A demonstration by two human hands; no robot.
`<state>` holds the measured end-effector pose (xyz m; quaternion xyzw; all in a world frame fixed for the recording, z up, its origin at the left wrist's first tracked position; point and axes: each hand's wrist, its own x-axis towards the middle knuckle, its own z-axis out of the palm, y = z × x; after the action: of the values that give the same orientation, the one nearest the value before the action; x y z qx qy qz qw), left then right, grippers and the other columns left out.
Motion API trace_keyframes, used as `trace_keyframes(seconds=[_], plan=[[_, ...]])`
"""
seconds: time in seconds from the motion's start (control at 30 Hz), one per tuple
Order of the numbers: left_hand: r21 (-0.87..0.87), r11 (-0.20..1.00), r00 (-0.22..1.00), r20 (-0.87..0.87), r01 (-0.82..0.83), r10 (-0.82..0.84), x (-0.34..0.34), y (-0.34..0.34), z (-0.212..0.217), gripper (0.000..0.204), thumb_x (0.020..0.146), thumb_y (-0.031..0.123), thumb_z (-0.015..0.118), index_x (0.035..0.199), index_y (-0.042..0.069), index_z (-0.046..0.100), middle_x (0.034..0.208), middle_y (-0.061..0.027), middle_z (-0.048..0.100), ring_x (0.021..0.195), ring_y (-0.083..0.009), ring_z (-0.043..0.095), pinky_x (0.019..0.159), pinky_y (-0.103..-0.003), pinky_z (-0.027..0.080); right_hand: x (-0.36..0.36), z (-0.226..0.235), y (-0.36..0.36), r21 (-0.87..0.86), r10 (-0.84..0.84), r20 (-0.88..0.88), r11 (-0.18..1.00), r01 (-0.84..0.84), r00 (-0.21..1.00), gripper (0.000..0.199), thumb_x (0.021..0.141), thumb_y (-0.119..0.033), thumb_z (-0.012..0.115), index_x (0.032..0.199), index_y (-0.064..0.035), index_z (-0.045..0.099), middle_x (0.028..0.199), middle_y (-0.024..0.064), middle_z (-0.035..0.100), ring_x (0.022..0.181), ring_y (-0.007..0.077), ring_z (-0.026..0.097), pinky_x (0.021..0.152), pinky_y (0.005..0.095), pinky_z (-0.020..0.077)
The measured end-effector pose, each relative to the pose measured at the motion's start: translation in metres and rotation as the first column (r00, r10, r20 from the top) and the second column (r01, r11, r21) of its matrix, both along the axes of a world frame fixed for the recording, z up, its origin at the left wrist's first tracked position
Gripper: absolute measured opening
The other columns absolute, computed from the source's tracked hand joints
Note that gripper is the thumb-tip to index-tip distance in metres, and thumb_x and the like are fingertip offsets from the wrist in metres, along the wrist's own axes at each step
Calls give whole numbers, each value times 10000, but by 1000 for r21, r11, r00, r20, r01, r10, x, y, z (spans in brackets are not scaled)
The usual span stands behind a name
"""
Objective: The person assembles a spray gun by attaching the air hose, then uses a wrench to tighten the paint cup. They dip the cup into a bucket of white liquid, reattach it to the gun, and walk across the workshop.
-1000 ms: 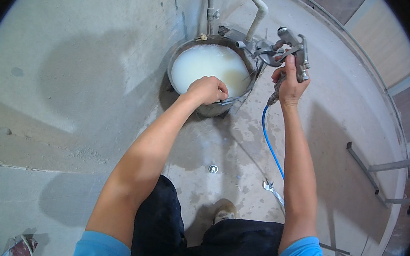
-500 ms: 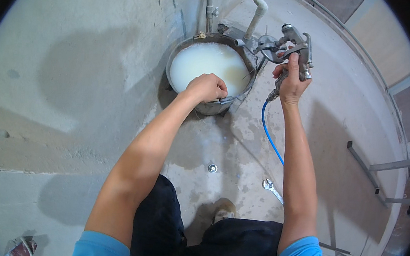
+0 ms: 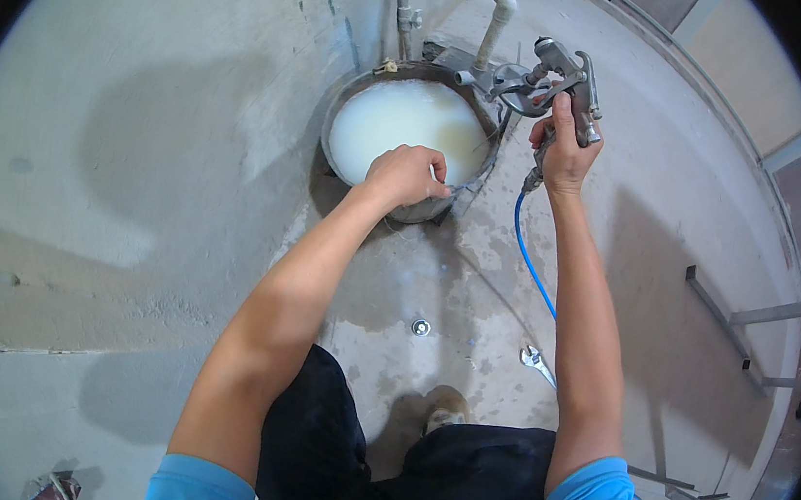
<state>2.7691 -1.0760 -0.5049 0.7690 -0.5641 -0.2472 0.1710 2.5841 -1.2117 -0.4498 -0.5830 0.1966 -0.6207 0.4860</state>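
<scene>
My right hand [image 3: 566, 158] is wrapped round the grip of a metal spray gun [image 3: 575, 78], held up to the right of a dark bucket [image 3: 334, 153]. A blue hose [image 3: 529, 254] runs down from the gun's handle. Milky white liquid [image 3: 389, 124] fills the bucket close to its brim. Over the near rim, my left hand [image 3: 408, 175] has thumb and fingers pinched together. What they hold, if anything, is too small or hidden to make out. The gun's round cup lid [image 3: 518, 89] is beside the bucket's right edge.
Behind the bucket rise pale pipes [image 3: 498, 26] along the wall. On the floor between bucket and my feet lie a small round metal part [image 3: 421, 327] and an adjustable wrench [image 3: 535, 361]. Metal frames [image 3: 735, 315] stand at the right. The concrete wall [image 3: 160, 127] is close on the left.
My right hand and the spray gun have shifted slightly left and upward. My left fingers have moved a little right and down along the bucket's near rim.
</scene>
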Motion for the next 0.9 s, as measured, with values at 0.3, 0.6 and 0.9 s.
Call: trace_keyframes(seconds=[0.3, 0.6, 0.9], plan=[[-24, 1000, 998, -59, -15, 14, 2, -2, -4, 261, 808, 302, 853, 976, 125, 759, 892, -60, 751, 852, -223, 710, 760, -368, 533, -1, -2, -2, 19, 21, -37, 1000, -20, 999, 321, 1009, -314, 698, 991, 5, 674, 834, 96, 716, 528, 132, 584, 464, 287, 425], [-25, 1000, 998, -69, -11, 9, 3, -3, -4, 283, 802, 294, 863, 1003, 118, 769, 853, -59, 732, 814, -208, 691, 770, -356, 529, 3, -4, -1, 2, 5, -71, 1000, -5, 997, 326, 1021, -308, 686, 988, 16, 682, 831, 87, 712, 517, 123, 577, 478, 290, 446], [-1, 1000, 995, -98, -5, 5, 4, -1, -4, 285, 815, 285, 859, 1025, 112, 772, 873, -45, 731, 804, -196, 679, 765, -346, 523, 3, 1, 2, -16, 3, -122, 1000, -5, 992, 331, 1011, -313, 696, 989, 18, 697, 765, 72, 687, 510, 124, 567, 474, 282, 431]])
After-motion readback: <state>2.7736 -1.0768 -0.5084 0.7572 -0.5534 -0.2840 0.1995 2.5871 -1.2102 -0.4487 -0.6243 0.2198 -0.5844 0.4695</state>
